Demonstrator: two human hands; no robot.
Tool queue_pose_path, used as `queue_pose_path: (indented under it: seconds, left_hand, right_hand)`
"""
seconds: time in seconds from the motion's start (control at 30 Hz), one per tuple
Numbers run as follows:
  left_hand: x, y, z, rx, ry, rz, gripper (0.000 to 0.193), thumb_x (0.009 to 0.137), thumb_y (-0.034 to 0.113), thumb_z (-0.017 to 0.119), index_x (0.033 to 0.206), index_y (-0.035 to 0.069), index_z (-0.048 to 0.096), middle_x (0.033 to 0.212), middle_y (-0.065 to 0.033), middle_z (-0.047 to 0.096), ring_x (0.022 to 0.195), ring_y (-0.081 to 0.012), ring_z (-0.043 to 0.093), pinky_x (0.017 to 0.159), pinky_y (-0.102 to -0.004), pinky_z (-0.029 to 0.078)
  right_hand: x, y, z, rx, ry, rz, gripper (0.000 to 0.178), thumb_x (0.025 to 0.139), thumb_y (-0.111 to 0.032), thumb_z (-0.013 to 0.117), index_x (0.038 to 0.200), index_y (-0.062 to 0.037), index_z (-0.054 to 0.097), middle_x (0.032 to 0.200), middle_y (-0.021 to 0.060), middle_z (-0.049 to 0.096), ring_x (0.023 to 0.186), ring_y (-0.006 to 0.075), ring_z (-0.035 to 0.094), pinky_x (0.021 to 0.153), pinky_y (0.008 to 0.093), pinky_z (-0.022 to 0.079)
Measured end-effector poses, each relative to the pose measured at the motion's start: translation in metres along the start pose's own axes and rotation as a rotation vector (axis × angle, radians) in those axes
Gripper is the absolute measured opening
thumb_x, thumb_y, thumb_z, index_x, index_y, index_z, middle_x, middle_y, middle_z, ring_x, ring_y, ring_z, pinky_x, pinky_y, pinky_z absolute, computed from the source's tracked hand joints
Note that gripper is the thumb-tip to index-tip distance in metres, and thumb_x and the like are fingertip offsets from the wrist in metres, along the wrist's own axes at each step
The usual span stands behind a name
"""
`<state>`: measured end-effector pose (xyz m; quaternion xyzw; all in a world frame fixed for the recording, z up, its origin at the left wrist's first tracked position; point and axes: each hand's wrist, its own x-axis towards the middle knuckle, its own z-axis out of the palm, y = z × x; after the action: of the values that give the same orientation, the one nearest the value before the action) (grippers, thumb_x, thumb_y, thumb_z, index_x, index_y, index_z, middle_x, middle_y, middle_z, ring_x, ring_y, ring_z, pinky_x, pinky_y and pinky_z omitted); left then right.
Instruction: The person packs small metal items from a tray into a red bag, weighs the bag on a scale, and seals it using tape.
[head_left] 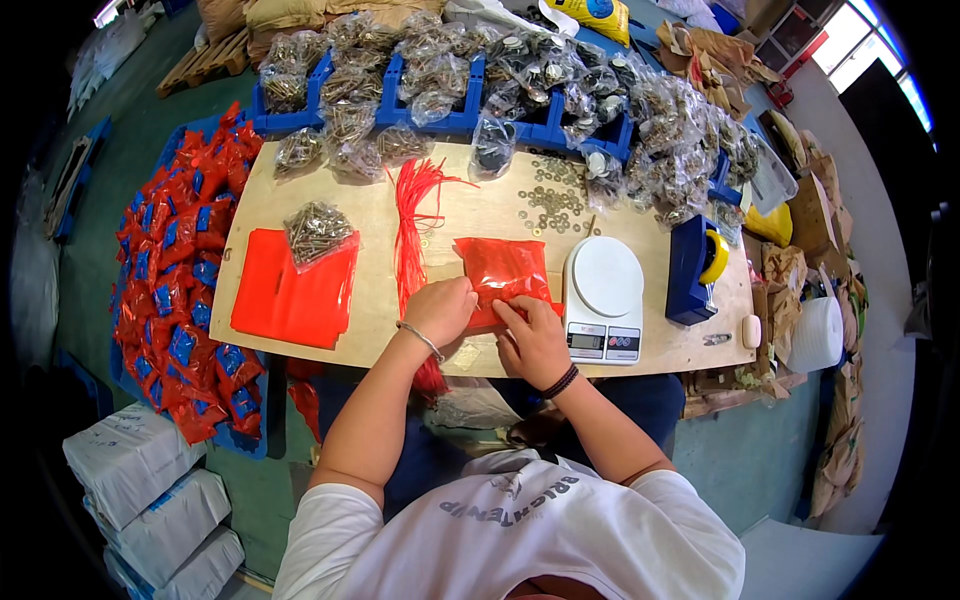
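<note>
While both hands [490, 325] pinch the red bag [503, 270] (scale [604, 285] beside), red ties [412, 225] nearby.

Both forearms come up from the lower edge and meet over the near edge of the wooden table [300, 190]. The left hand [441, 310] is curled, knuckles up, fingers pressed down, with a thin bracelet at its wrist. The right hand [534, 338] lies just beside it, fingers bent and pinching, a dark band at the wrist. Both elbows are bent, below the table edge.
</note>
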<state>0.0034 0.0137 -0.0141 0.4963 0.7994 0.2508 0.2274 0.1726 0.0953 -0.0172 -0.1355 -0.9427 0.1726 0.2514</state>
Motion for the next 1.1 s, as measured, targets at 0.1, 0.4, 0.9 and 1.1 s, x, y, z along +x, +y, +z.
queue_pose_path:
  seconds: [0.1,0.4,0.9,1.1]
  left_hand:
    - [0.002,-0.003,0.000,-0.035,-0.014,0.001,0.024,0.085,0.024,0.047,0.080,0.002,0.055,0.078,-0.0187,0.061,0.075,-0.0361,0.058,0.068,-0.0445,0.045]
    - [0.002,-0.004,0.002,-0.092,0.022,0.003,0.024,0.085,0.023,0.045,0.079,0.001,0.054,0.078,-0.0193,0.060,0.076,-0.0365,0.058,0.067,-0.0454,0.044]
    - [0.000,0.012,-0.008,0.126,-0.076,-0.148,0.041,0.078,0.046,0.057,0.076,0.006,0.059,0.077,-0.0124,0.064,0.072,-0.0301,0.061,0.063,-0.0420,0.047]
    - [0.002,0.012,-0.006,0.114,-0.052,-0.122,0.038,0.078,0.042,0.058,0.074,0.004,0.061,0.074,-0.0149,0.063,0.071,-0.0319,0.061,0.063,-0.0427,0.047]
  right_hand:
    - [0.000,-0.004,0.005,-0.126,-0.023,-0.006,0.049,0.070,-0.012,0.063,0.119,-0.0137,0.055,0.104,0.0114,0.050,0.089,0.0279,0.051,0.073,0.0387,0.043]
    - [0.002,-0.016,0.004,-0.207,-0.023,0.014,0.045,0.070,-0.015,0.064,0.115,-0.0182,0.058,0.107,0.0130,0.047,0.092,0.0282,0.050,0.078,0.0388,0.039]
    - [0.003,0.041,-0.038,0.058,0.044,0.162,0.041,0.071,-0.011,0.064,0.111,-0.0052,0.056,0.114,0.0134,0.054,0.099,0.0321,0.052,0.087,0.0402,0.041]
    - [0.034,0.041,-0.019,0.005,-0.082,0.108,0.047,0.069,-0.018,0.067,0.114,-0.0097,0.054,0.120,0.0073,0.052,0.107,0.0293,0.048,0.090,0.0407,0.039]
